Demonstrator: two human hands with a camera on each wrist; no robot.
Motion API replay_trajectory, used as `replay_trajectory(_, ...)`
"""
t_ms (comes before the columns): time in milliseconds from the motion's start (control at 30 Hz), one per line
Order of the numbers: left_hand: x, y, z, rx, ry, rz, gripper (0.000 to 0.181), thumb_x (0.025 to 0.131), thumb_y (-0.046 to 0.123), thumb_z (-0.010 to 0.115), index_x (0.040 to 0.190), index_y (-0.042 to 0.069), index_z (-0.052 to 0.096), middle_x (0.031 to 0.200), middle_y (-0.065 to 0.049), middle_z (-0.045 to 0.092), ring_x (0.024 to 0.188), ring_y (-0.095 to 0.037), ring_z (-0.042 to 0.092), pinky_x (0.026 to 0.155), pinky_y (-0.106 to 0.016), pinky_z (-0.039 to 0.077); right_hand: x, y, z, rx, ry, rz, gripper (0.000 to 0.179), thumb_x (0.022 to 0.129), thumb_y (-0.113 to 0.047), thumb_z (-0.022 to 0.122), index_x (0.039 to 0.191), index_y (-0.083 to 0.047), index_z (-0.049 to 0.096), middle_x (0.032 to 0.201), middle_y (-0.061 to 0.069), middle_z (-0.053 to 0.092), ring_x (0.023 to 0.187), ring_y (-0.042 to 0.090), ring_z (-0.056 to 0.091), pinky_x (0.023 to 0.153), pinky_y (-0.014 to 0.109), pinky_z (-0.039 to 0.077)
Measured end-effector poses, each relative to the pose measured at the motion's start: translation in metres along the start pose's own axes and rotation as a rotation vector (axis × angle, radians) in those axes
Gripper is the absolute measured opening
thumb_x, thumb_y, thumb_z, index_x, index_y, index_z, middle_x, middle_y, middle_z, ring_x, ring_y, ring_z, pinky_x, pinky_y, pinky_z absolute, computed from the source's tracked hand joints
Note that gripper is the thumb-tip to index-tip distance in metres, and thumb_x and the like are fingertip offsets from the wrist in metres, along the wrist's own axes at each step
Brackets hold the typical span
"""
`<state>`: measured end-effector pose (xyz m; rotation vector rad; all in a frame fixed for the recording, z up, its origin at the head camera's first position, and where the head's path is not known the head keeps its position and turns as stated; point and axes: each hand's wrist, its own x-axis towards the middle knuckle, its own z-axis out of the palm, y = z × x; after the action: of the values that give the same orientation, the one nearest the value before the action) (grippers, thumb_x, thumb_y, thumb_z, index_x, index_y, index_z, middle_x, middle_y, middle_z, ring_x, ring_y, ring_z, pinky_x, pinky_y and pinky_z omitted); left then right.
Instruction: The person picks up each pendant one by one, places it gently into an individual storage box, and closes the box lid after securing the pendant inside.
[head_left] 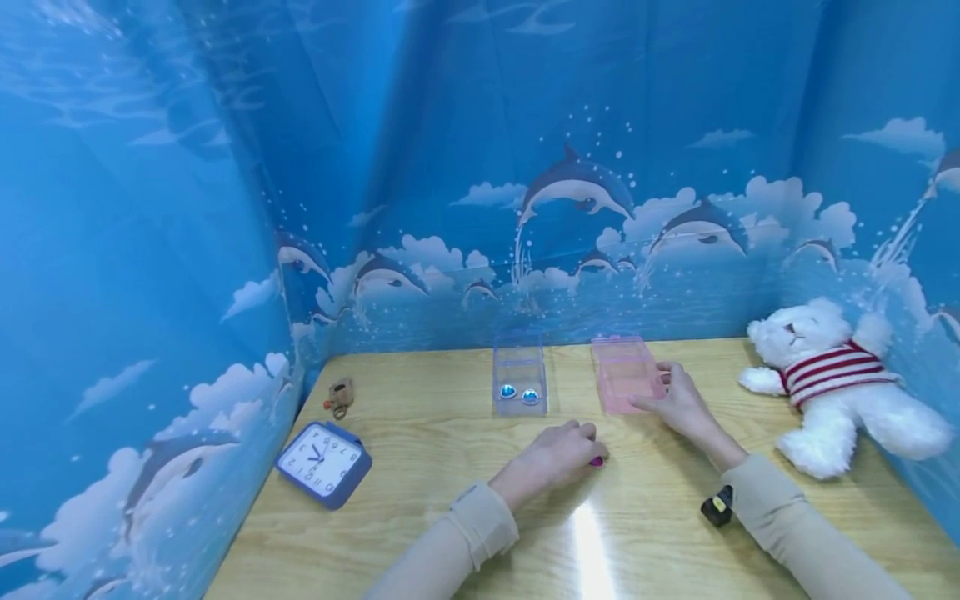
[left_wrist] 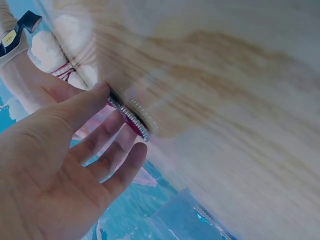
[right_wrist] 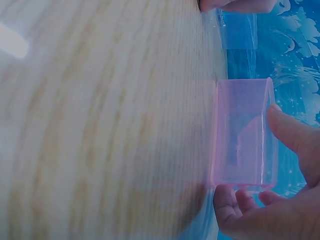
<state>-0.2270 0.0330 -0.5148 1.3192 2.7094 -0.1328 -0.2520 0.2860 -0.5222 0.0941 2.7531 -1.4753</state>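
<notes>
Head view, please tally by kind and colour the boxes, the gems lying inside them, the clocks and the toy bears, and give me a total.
Pink box: 1
Bluish box: 1
Blue gems: 2
Clock: 1
Bear: 1
Total: 6

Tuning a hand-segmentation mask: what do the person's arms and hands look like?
Left sleeve and right sleeve: long, plain beige, cuffed near the wrist. Left hand and right hand: no gloves. A small black device with a yellow label sits by the right cuff.
</notes>
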Motion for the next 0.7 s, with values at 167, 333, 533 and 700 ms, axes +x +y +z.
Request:
replay_trajectory(167,0.0026,0.0011,0.0020,0.013,0.011,-0.008,0.030,0.102,0.031,0.068,0.132,0.037,0.069,0.122,0.009,0.066,0.106,-0.007,0.062,0.089,-0.019,0.056,0.0003,0.0001,0.0007,0.005,-0.001,0.005,0.097,0.095,-0.030,0.079,0.158,0.013,0.019,0.150,0.042,0.039,0.135,0.055,0.045,0.112,0.067,0.045)
replay_trajectory(333,0.0038,0.0022,0.0023,-0.006,0.007,-0.015,0.024,0.102,0.031,0.069,0.126,0.034,0.069,0.113,0.010,0.065,0.098,-0.006,0.059,0.083,-0.017,0.054,0.0014,0.0008,0.0018,0.012,-0.012,0.007,0.097,0.095,-0.029,0.078,0.158,0.013,0.018,0.150,0.042,0.038,0.135,0.055,0.045,0.113,0.067,0.045)
replay_trajectory(533,0.0046,0.0038,-0.0009,-0.061,-0.015,-0.046,0.020,0.101,0.032,0.070,0.121,0.033,0.068,0.113,0.009,0.060,0.097,-0.006,0.055,0.081,-0.017,0.051,0.0015,0.0016,0.0025,0.017,-0.007,-0.002,0.097,0.095,-0.030,0.079,0.158,0.013,0.019,0.149,0.041,0.039,0.133,0.055,0.046,0.112,0.066,0.046)
replay_trajectory(700,0.0042,0.0012,-0.0009,-0.113,0.011,-0.059,0.021,0.099,0.028,0.072,0.120,0.030,0.069,0.112,0.009,0.058,0.096,-0.005,0.053,0.082,-0.016,0.051,0.0011,0.0008,0.0028,0.021,-0.007,-0.007,0.097,0.095,-0.029,0.079,0.157,0.014,0.019,0.148,0.042,0.040,0.133,0.055,0.047,0.111,0.066,0.047)
